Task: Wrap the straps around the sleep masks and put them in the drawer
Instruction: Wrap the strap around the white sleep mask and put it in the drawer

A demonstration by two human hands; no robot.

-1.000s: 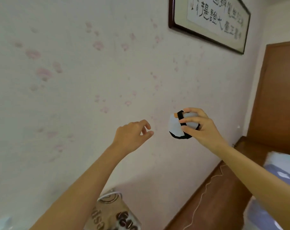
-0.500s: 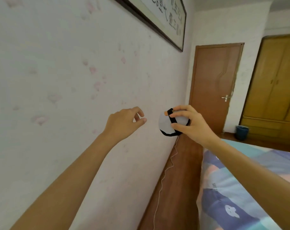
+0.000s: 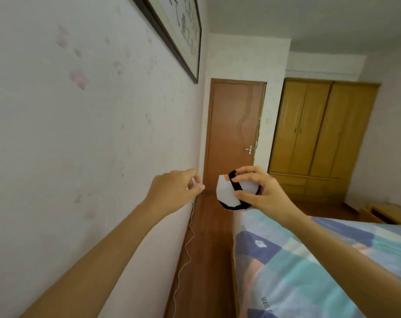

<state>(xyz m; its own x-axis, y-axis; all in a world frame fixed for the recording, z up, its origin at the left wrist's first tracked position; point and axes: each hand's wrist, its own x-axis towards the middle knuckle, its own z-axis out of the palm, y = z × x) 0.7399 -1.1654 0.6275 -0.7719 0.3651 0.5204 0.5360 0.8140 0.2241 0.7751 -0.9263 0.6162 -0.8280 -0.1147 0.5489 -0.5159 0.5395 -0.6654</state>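
Note:
My right hand point(image 3: 261, 193) grips a folded white sleep mask point(image 3: 227, 193) with black edging. Its black strap point(image 3: 235, 183) is wrapped around it, under my thumb and fingers. I hold the mask in the air above the near corner of the bed. My left hand point(image 3: 175, 188) hovers just left of the mask, close to the wall, with fingers loosely curled and nothing in them. No drawer shows plainly in this view.
A papered wall point(image 3: 80, 134) with a framed picture point(image 3: 181, 31) runs along the left. A thin white cord point(image 3: 188, 249) hangs down it. The bed point(image 3: 309, 267) with a patchwork cover fills the lower right. Beyond stand a brown door point(image 3: 231, 134), a wooden wardrobe point(image 3: 321, 138) and a low wooden unit point(image 3: 387, 213).
My view has swung right from the bare wall toward the door, wardrobe and bed. Both hands keep their pose, and the mask stays in my right hand.

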